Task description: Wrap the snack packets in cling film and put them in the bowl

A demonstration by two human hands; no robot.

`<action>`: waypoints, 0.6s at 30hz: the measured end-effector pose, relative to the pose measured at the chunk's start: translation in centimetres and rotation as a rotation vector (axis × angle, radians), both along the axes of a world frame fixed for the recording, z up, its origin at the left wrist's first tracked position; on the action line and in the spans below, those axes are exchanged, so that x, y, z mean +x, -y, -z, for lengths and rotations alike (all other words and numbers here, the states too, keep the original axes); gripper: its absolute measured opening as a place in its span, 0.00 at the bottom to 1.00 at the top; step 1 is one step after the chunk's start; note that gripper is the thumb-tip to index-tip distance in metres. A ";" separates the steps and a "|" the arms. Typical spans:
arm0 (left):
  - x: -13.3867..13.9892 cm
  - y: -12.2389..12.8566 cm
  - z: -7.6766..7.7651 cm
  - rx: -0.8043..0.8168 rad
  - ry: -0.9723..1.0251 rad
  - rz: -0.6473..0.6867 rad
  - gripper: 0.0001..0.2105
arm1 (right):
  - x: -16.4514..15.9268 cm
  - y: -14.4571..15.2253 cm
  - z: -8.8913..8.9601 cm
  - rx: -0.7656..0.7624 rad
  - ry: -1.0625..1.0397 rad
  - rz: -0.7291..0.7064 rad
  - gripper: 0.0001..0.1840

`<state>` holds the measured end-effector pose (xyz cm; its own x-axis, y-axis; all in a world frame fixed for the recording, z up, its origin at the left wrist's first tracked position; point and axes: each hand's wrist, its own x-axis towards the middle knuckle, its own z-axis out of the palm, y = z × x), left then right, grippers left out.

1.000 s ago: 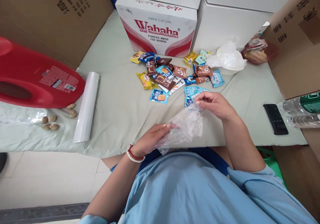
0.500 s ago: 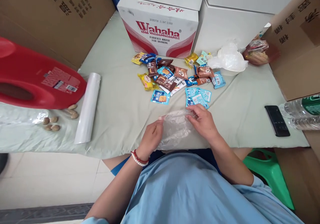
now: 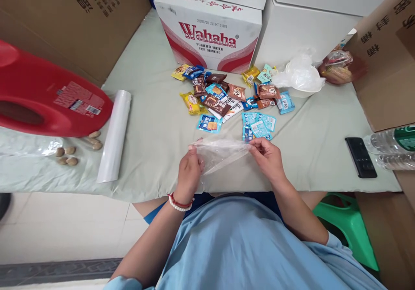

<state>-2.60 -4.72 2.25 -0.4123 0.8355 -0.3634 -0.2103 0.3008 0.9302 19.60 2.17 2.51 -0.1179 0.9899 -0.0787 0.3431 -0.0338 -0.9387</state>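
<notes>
A clear plastic bag is stretched sideways above the near part of the cloth-covered table. My left hand pinches one end of it, with a red and white bracelet on the wrist. At the other end, my right hand grips the bag's edge between thumb and fingers. Just beyond the bag lie several light-blue snack packets and a single blue packet. Farther back is a heap of wrapped snacks in brown, yellow and blue.
A white roll and a big red jug are at left, near several brown nuts. A Wahaha carton stands behind. On the right are a white bowl, a phone and plastic bottles.
My left hand has moved left and slightly away from me, and my right hand slightly right. The bag between them is now pulled out wider and flatter.
</notes>
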 end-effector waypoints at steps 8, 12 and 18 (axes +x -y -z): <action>-0.6 -0.7 -0.3 -0.024 0.298 -0.289 0.28 | 0.8 2.5 1.8 -0.142 0.017 -0.206 0.18; 0.4 0.1 -0.3 0.019 0.148 -0.102 0.34 | 0.1 2.0 1.4 -0.032 0.036 -0.175 0.42; 0.6 0.1 -0.6 0.050 0.122 -0.099 0.36 | -0.9 -0.8 0.5 0.010 -0.074 -0.009 0.14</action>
